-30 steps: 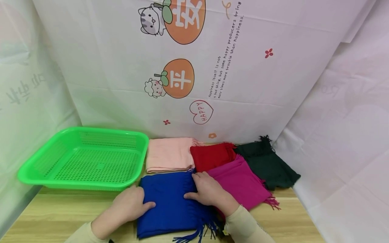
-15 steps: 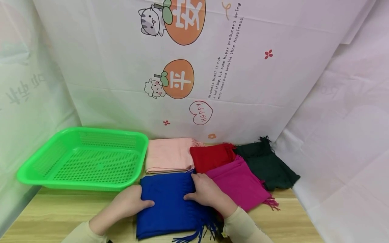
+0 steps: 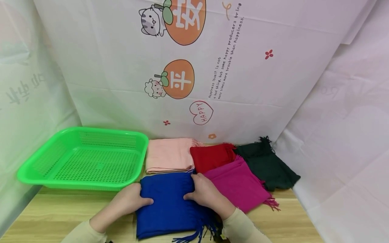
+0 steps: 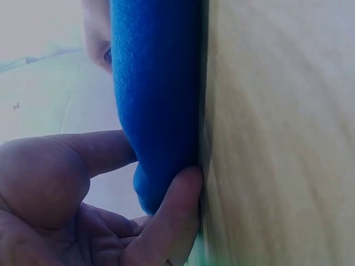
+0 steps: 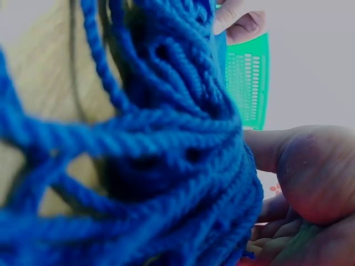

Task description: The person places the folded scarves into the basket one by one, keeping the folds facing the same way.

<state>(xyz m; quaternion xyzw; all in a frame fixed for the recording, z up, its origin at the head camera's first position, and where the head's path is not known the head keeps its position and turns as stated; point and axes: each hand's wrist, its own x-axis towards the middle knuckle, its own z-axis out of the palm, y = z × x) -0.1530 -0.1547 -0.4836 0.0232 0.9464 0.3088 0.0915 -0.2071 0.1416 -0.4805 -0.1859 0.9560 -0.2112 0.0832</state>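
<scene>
Gripping the folded blue scarf (image 3: 171,206) at both side edges.
The left hand (image 3: 129,200) and right hand (image 3: 206,194) pinch it, thumbs on top, on the wooden table (image 3: 60,216) before the green basket (image 3: 33,175); it looks ready to lift, which calls for an even, level raise.

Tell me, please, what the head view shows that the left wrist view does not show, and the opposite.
Only the head view shows the green basket, the pink scarf, red scarf, magenta scarf, dark green scarf and the right hand. Only the left wrist view shows a finger curled under the scarf's edge against the wooden table. Both show the left hand gripping the blue scarf.
</scene>
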